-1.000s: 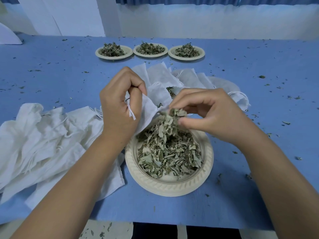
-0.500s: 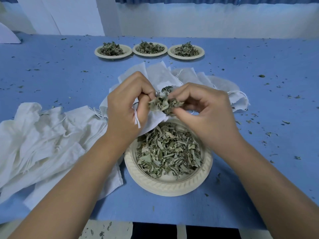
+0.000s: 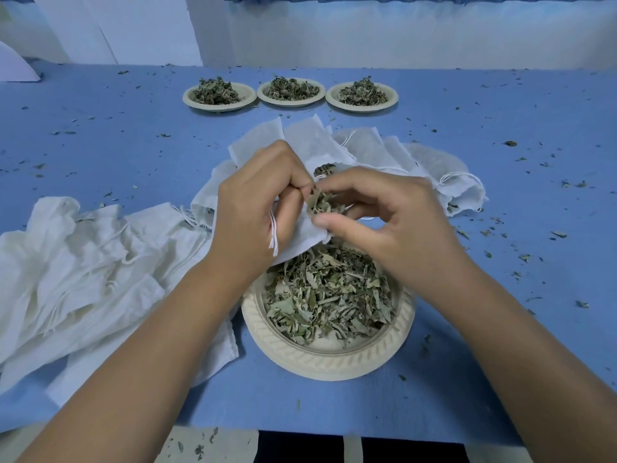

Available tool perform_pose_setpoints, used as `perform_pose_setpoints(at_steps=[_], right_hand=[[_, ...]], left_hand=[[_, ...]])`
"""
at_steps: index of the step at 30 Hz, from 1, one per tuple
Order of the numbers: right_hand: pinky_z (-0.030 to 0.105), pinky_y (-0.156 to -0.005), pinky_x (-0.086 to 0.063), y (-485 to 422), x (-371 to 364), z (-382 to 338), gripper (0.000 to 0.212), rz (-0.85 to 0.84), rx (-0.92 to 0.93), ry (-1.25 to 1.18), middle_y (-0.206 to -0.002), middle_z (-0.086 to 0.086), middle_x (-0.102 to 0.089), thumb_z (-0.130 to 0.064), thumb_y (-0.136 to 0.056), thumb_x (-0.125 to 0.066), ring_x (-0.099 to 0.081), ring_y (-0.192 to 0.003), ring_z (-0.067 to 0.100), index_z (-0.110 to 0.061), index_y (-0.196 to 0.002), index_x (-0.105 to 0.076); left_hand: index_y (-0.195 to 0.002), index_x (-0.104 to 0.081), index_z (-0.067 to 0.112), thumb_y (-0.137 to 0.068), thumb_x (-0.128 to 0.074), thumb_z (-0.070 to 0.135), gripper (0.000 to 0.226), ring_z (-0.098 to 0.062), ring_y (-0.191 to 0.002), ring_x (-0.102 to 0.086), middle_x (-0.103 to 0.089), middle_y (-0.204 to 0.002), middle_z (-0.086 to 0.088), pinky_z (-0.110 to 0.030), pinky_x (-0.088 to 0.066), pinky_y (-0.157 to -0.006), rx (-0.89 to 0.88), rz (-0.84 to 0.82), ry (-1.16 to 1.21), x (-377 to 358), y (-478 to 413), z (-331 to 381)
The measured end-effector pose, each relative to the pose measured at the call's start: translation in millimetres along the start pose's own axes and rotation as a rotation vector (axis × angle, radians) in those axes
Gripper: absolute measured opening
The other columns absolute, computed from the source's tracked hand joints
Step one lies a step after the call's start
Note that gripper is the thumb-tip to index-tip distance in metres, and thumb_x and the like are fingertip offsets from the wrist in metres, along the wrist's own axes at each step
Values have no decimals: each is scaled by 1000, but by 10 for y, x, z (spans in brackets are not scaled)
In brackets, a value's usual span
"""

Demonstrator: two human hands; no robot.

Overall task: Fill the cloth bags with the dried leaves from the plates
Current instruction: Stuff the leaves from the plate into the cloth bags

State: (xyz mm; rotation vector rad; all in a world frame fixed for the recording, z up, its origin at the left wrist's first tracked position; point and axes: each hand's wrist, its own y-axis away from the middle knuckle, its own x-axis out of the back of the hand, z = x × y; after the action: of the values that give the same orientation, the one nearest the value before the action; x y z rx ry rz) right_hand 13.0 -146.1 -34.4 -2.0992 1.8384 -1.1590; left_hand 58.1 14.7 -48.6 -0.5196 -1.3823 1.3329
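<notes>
Far left on the blue counter [image 3: 117, 155]: heap of empty cloth bags [image 3: 83, 279], limp, crumpled, drawstrings loose.

Left hand [image 3: 257, 208], centre: grip closed on the mouth hem of the open bag [image 3: 300, 235], thumb and fingers pinching the cloth, white drawstring [image 3: 273, 233] dangling below the palm. Bag hangs over the near plate [image 3: 329, 359]. Cloth is soft and floppy and the mouth looks likely to collapse unless held by the hem, so the rim by the cord is probably the place to take hold.

Right hand [image 3: 384, 222]: grip narrow, fingertips pinched on a pinch of leaves [image 3: 322, 203] right at the bag mouth, touching the left fingers. Cannot tell how much is already inside.

Below the hands: near plate, with a fair amount of dried leaves [image 3: 327, 295] left in it. Leaves look light, brittle and flaky; a tight squeeze would likely crumble them, a loose pinch sheds. Crumbs lie scattered across the counter.

Behind the hands: pile of filled bags [image 3: 384, 148], one showing leaves at its mouth.

Far: three plates [image 3: 290, 92] in a row, each heaped, untouched. Task looks well short of done.
</notes>
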Motion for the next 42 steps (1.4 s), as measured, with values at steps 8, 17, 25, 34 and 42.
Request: perform_pose_setpoints(at_steps=[8,17,25,34,42], right_hand=[[35,-64,-52,-3,-94,66,7,20,225,354,-74,9,-69,2,-80,-68,-65,-66,22,0,-75,-70],[24,-78,-54,-36,86,29,25,-140,52,-22,-105,10,-55,3,-80,-70,-61,-92,18,-2,-103,-61],[23,-69,-45,16,-147,4,15,-78,274,240,-74,5,-62,12,-80,-58,-56,-70,14,2,-74,-69],[37,-107,-22,38,-115,-61,19,-300,220,420,-80,-6,-52,-14,-82,-44,-52,-81,12,-7,-84,-62],[29,-88,-42,-62,272,-6,11,-143,34,119,-99,-2,-65,-13,-82,-69,-59,-99,14,-14,-92,-69]], left_hand=[[-64,-56,-1,-73,-38,-17,25,-19,-62,-45,-50,-66,-11,-32,-35,-56,13,-11,10,12,15,24],[-66,-57,1,-75,-37,-16,27,-15,-63,-43,-47,-71,-3,-18,-31,-62,44,43,1,29,-16,15],[-63,-53,0,-71,-33,-15,26,-16,-62,-39,-44,-69,-4,-16,-30,-63,-25,43,68,16,-20,97],[-62,-50,3,-70,-32,-13,25,-11,-64,-36,-42,-70,-2,-18,-28,-64,-16,23,72,36,-34,78],[-59,-50,1,-65,-33,-14,24,-22,-58,-38,-46,-63,-12,-23,-26,-57,23,18,-39,134,-74,-29]])
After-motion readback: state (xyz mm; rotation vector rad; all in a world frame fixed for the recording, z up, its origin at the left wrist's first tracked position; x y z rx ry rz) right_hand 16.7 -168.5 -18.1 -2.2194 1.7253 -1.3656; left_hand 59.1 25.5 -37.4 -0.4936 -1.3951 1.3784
